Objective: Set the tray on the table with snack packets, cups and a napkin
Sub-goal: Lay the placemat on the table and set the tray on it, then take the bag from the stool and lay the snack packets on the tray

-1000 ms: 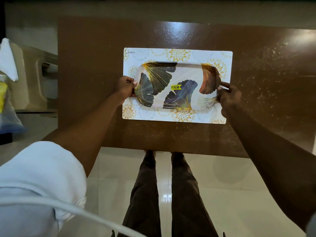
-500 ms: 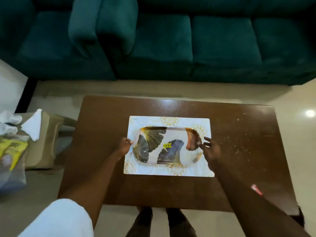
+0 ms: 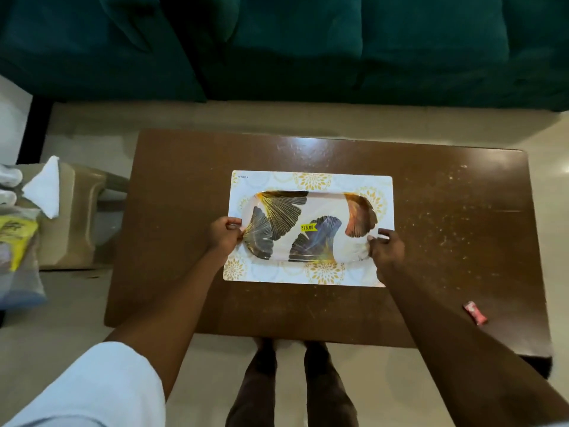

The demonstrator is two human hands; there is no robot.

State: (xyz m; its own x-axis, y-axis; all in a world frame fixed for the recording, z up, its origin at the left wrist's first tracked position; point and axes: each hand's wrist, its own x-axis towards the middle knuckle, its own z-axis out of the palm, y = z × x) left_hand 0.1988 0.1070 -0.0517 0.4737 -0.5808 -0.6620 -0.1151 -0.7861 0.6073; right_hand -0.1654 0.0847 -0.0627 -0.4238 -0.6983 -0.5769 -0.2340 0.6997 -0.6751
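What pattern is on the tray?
Large fan-shaped leaves in dark grey, gold and orange on a white tray, seen in the head view.

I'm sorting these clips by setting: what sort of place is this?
Most likely a home living room: a low brown coffee table stands on a pale floor before a teal sofa, with a tray on a placemat.

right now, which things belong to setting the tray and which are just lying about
In the job: leaf-printed rectangular tray, gripped by left hand and right hand; white napkin; yellow snack packet.
Lying about: small red wrapper, teal sofa.
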